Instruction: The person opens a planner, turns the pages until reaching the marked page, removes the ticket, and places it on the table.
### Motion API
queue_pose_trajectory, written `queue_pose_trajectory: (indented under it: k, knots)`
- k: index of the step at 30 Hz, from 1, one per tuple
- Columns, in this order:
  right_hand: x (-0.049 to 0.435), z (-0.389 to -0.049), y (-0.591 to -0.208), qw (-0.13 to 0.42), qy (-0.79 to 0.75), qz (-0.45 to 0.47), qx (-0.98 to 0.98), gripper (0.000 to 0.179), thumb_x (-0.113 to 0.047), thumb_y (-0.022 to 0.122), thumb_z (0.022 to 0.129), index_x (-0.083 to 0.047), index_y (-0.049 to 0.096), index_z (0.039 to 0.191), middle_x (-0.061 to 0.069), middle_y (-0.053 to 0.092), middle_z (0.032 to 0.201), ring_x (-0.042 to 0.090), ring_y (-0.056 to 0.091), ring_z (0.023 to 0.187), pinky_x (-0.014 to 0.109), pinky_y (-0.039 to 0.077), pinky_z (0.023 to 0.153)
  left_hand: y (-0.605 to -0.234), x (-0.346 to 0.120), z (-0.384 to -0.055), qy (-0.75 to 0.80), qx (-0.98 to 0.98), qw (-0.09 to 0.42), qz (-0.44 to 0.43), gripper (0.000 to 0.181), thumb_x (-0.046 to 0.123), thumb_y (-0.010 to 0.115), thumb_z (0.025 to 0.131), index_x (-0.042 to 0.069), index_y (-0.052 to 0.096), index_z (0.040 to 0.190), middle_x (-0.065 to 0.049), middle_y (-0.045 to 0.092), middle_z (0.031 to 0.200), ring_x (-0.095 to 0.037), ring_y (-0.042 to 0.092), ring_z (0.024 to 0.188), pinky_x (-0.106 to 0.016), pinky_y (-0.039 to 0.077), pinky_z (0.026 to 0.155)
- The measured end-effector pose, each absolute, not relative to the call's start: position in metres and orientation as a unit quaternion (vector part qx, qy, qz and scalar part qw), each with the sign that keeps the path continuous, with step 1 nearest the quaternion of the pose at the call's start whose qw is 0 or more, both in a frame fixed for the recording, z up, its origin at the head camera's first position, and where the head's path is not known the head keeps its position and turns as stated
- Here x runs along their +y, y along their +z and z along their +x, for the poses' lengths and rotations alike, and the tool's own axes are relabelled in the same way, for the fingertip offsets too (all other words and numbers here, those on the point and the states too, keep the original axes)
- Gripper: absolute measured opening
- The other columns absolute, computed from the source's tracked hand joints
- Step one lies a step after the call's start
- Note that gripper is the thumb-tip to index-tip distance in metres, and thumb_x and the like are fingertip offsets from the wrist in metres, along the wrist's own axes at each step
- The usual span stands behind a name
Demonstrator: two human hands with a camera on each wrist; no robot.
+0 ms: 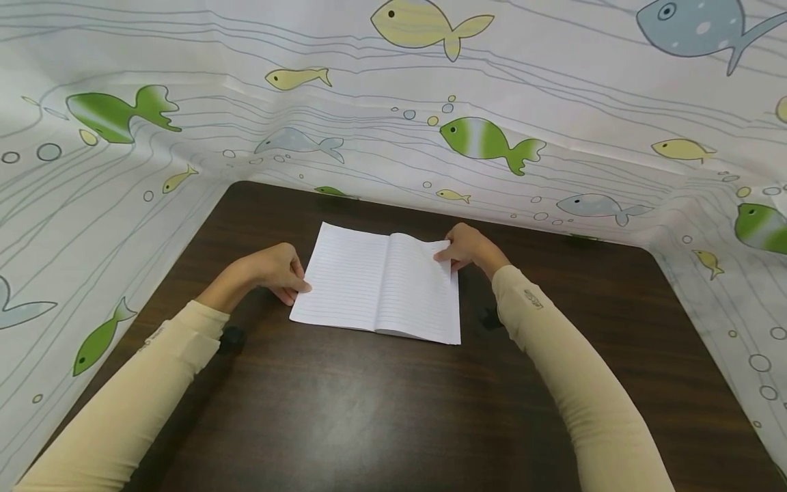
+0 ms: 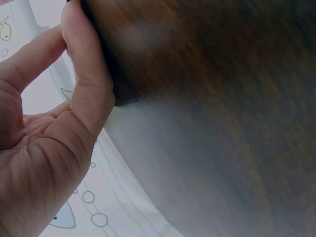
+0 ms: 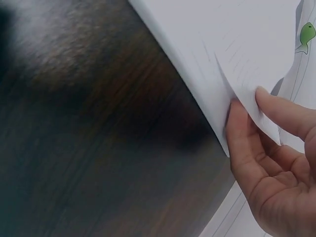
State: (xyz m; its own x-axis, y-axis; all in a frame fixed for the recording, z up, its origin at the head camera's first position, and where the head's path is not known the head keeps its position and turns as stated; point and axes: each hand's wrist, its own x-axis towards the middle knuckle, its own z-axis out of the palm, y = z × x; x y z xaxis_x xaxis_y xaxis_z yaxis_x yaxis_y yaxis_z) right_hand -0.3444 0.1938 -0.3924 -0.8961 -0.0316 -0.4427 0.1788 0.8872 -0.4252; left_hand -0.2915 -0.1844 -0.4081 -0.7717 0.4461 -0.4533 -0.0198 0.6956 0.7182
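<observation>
An open lined notebook lies on the dark wooden table, its pages white and ruled. My left hand is at the notebook's left edge, the thumb over the page margin and the fingers curled beside and beneath it. In the left wrist view that hand shows, but its grip on the notebook is out of sight. At the upper right corner my right hand pinches a page, which lifts a little. Seen from the right wrist, the raised page sits between thumb and fingers of the right hand, above the pages beneath.
The dark brown table stretches around the notebook on every side. A white curtain printed with fish rises behind the table and along both sides. Cream sleeves cover both arms, and dark wrist-worn devices show beneath the wrists.
</observation>
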Motion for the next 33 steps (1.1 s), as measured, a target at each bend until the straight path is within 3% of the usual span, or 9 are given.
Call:
queue_pose_trajectory:
  k: [17, 28, 33]
  knots:
    - [0.208, -0.339, -0.385, 0.199, -0.305, 0.031, 0.931, 0.028, -0.015, 0.074, 0.103, 0.008, 0.068, 0.119, 0.021, 0.075, 0.104, 0.021, 0.077, 0.082, 0.039, 0.068, 0.091, -0.410, -0.186, -0.292, 0.371, 0.865, 0.315, 0.126, 0.026, 0.004, 0.074, 0.100, -0.014, 0.058, 0.109, -0.014, 0.070, 0.086, -0.013, 0.072, 0.067, -0.031, 0.069, 0.069]
    - [0.210, -0.335, -0.369, 0.180, -0.343, 0.024, 0.922, 0.026, -0.013, 0.072, 0.104, 0.008, 0.065, 0.117, 0.021, 0.073, 0.107, 0.022, 0.077, 0.084, 0.050, 0.064, 0.102, -0.409, -0.186, -0.292, 0.372, 0.864, 0.313, 0.132, 0.026, 0.004, 0.074, 0.100, -0.015, 0.058, 0.108, -0.015, 0.069, 0.087, -0.014, 0.072, 0.068, -0.032, 0.069, 0.069]
    - [0.205, -0.335, -0.361, 0.182, -0.361, 0.023, 0.914, 0.028, -0.013, 0.072, 0.104, 0.008, 0.062, 0.119, 0.015, 0.070, 0.099, 0.019, 0.076, 0.081, 0.049, 0.064, 0.104, -0.409, -0.186, -0.292, 0.371, 0.864, 0.313, 0.131, 0.025, 0.004, 0.074, 0.100, -0.015, 0.058, 0.109, -0.015, 0.069, 0.086, -0.014, 0.072, 0.067, -0.031, 0.069, 0.069]
